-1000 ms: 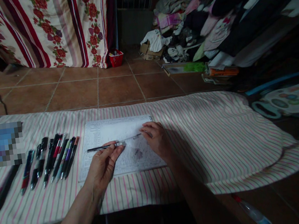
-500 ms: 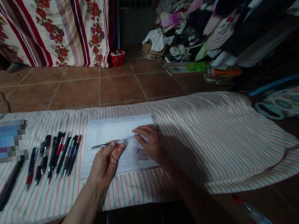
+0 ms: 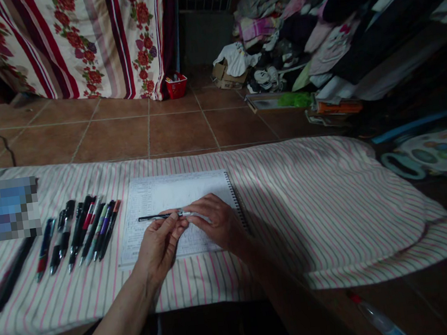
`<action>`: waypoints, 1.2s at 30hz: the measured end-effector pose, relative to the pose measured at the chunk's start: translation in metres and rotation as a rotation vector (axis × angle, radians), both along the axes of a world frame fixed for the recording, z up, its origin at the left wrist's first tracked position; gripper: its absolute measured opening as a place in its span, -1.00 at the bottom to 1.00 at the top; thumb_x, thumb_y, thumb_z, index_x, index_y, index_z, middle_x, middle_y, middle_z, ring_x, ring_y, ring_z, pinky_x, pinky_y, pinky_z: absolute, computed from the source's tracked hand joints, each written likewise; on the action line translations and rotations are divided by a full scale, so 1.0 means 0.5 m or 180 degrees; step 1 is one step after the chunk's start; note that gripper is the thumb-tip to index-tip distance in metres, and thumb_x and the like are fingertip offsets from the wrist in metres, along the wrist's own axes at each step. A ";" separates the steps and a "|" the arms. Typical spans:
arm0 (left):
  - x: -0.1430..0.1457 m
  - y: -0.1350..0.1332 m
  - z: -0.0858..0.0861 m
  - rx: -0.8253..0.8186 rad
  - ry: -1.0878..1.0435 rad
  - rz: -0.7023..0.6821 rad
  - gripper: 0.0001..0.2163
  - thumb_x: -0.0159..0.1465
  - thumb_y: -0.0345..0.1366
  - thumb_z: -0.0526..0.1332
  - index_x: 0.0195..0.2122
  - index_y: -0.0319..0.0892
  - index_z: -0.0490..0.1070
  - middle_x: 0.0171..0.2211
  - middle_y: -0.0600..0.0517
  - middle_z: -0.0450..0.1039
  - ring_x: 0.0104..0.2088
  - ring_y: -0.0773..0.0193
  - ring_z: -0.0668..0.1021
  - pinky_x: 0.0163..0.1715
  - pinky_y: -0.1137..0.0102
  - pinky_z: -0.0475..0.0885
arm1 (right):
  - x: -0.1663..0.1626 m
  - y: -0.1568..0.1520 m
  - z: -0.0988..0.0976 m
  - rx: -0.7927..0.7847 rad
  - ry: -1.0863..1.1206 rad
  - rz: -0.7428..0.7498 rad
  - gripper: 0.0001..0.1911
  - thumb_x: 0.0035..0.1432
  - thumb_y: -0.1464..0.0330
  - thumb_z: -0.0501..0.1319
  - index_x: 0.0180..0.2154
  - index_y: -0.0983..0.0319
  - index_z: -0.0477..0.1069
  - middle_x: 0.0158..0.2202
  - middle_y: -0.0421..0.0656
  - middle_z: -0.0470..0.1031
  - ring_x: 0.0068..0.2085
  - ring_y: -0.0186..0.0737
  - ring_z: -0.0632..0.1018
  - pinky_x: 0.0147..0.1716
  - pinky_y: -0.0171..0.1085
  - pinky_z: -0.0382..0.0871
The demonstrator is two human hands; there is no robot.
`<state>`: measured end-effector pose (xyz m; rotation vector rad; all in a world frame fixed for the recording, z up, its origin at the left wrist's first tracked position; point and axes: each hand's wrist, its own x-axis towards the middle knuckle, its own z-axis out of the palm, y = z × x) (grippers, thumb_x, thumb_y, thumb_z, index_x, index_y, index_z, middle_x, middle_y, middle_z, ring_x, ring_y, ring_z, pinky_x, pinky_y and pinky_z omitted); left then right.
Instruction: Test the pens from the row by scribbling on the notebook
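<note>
A black pen with a clear end lies level across a spiral notebook, its printed page covered in small rows. My left hand pinches the pen near the metal band. My right hand has come in from the right, its fingertips closed on the clear end and touching my left fingers. Several pens lie side by side on the striped cloth, left of the notebook, and neither hand touches them.
A pixelated blue patch covers something at the cloth's far left. A plastic bottle lies on the tiled floor at lower right. Beyond stand a floral curtain, a red basket and a heap of clothes.
My right hand has moved left from the notebook's spiral edge and closed on the pen's clear end. The two hands now meet at the pen, and the spiral edge shows more.
</note>
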<state>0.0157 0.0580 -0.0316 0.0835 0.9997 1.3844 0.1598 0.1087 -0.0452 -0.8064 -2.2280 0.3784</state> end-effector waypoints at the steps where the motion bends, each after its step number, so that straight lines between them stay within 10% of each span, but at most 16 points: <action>1: 0.000 -0.001 -0.001 0.0005 0.0000 -0.0042 -0.88 0.18 -0.61 0.15 -0.45 -0.40 0.45 -0.55 -0.07 0.49 -0.53 0.39 0.55 -0.49 0.60 0.50 | 0.000 0.001 -0.001 -0.0046 0.0011 -0.0002 -0.82 0.23 0.34 0.13 -0.22 0.18 0.50 -0.30 -0.16 0.59 -0.27 -0.23 0.51 -0.21 -0.21 0.37; 21: -0.059 -0.020 0.037 0.0225 0.0519 -0.0280 -0.85 0.20 -0.37 0.21 -0.41 -0.37 0.50 -0.37 -0.14 0.54 -0.39 0.21 0.61 -0.43 0.46 0.54 | 0.006 0.014 -0.008 -0.0346 0.0188 -0.0167 -0.85 0.23 0.37 0.13 -0.25 0.17 0.49 -0.34 -0.17 0.57 -0.28 -0.25 0.52 -0.24 -0.25 0.39; 36: -0.070 -0.051 -0.036 0.0672 0.3033 -0.1150 -0.76 0.06 -0.25 0.31 -0.22 -0.15 0.53 -0.55 0.04 0.47 -0.61 0.35 0.40 -0.62 0.51 0.26 | -0.001 0.034 0.003 -0.0304 0.0104 -0.0298 -0.77 0.17 0.43 0.17 -0.13 0.15 0.48 -0.22 -0.14 0.58 -0.17 -0.19 0.52 -0.14 -0.17 0.40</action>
